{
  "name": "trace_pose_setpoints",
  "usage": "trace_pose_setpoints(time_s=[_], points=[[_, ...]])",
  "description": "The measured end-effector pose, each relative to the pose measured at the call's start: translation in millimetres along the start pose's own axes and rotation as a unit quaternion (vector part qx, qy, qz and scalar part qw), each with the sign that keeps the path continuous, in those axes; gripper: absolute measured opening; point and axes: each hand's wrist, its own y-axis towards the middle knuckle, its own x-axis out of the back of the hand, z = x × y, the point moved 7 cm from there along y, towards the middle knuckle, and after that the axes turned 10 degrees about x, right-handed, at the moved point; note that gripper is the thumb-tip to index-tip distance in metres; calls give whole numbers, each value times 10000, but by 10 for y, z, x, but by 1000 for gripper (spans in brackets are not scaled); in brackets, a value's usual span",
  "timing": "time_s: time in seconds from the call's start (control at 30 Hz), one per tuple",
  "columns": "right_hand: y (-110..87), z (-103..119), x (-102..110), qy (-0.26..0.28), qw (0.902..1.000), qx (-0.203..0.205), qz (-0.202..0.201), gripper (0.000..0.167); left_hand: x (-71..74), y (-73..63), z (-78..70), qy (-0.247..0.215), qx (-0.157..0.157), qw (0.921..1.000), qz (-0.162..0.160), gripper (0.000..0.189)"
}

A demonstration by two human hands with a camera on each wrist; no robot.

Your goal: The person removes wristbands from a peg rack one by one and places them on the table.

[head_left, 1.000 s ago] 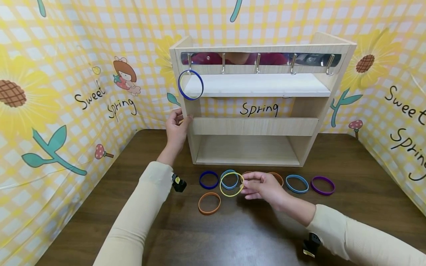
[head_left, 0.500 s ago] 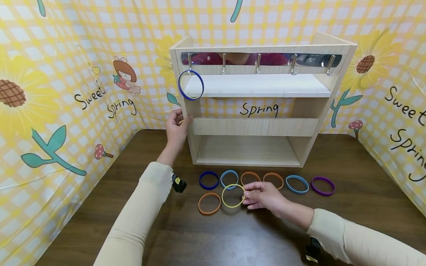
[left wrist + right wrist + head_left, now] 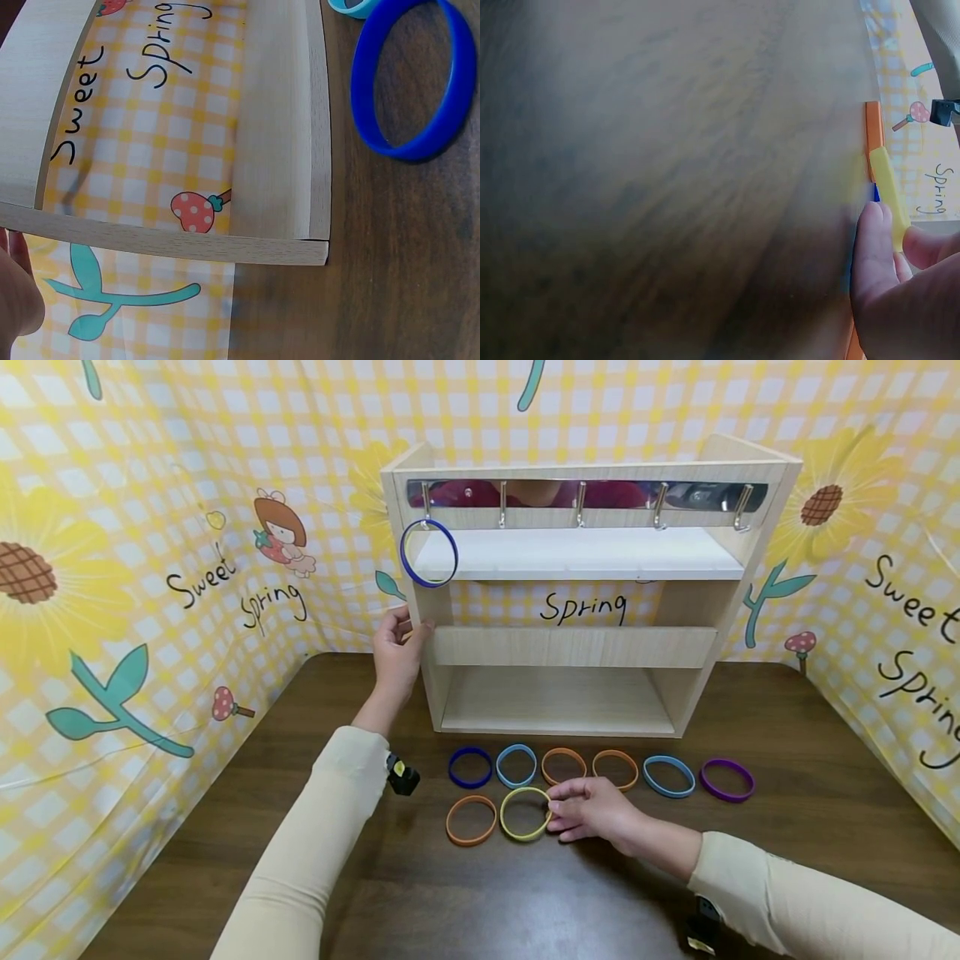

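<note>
My right hand [image 3: 592, 812] pinches a yellow silicone wristband [image 3: 514, 835] by its right side, low over the table, beside an orange wristband [image 3: 471, 841]. In the right wrist view the yellow wristband [image 3: 889, 193] is tilted and comes out between thumb and fingers. At the back, my left hand [image 3: 398, 652] grips the left side panel of a light wooden shelf rack [image 3: 573, 647], thumb at the front edge. A dark blue wristband [image 3: 405, 562] hangs from the leftmost hook of the rack's metal strip [image 3: 540, 493]. In the left wrist view only part of the left hand [image 3: 16, 300] shows.
Before the rack lie a dark blue wristband [image 3: 470, 783], light blue wristbands [image 3: 516, 784] [image 3: 670, 792], two orange wristbands [image 3: 564, 751] [image 3: 615, 752] and a purple wristband [image 3: 727, 797] in a row. Patterned cloth [image 3: 187, 460] surrounds the brown table [image 3: 450, 910].
My right hand has brought the yellow wristband down and slightly toward me, from over the light blue wristband to beside the front orange one. The left hand keeps its place on the rack.
</note>
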Motion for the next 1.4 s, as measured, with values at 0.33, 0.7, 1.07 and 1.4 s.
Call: trace_pose_setpoints(time_s=[0.33, 0.7, 1.07, 1.4], points=[[8, -19, -15, -315, 9995, -14, -99, 29, -3, 4, 6, -72, -34, 9999, 68, 36], [4, 36, -36, -553, 9983, 107, -148, 31, -14, 6, 0, -75, -9, 9999, 101, 36], [31, -8, -29, -681, 9974, 121, -205, 27, -4, 7, 12, -95, -10, 9999, 82, 32], [13, 11, -34, -761, 9968, 117, -211, 25, -2, -1, 5, -41, 0, 10000, 49, 33]])
